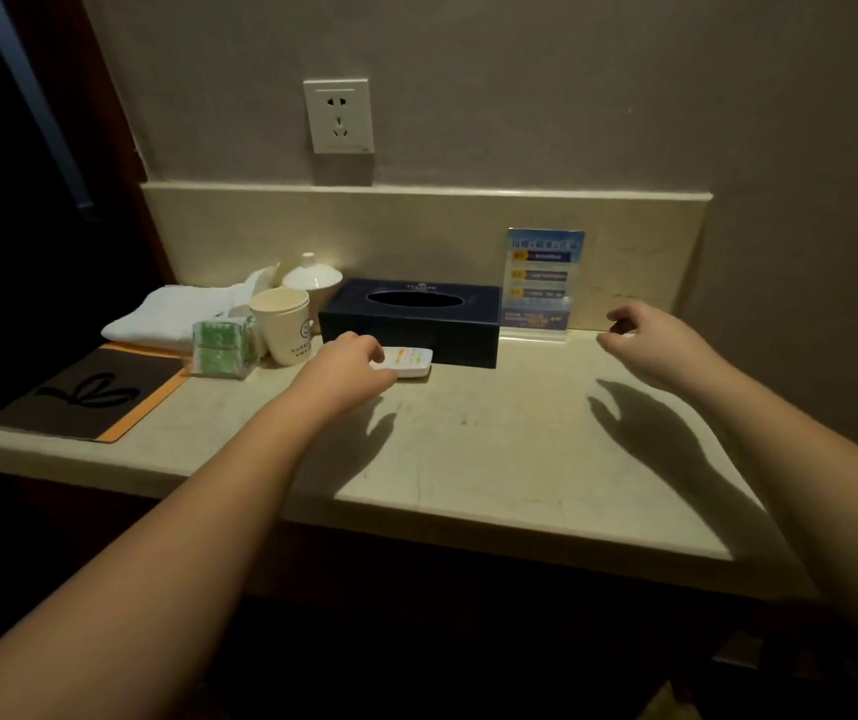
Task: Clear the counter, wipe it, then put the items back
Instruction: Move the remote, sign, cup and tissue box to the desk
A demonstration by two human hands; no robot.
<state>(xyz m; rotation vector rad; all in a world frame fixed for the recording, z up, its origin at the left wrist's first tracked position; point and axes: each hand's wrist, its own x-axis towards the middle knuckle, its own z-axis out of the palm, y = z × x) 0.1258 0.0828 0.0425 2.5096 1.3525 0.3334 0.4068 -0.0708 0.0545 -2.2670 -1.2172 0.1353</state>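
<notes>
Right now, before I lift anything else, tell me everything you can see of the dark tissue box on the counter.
The tissue box is a dark navy rectangular box, matte and stiff-looking, with a long oval slot in its top; no tissue shows in the slot. A small pale mark sits above the slot, too small to read. It lies flat on the counter, near the back ledge. The white remote lies against its front lower edge, under the left hand. A cup stands to its left, a sign stand to its right.
</notes>
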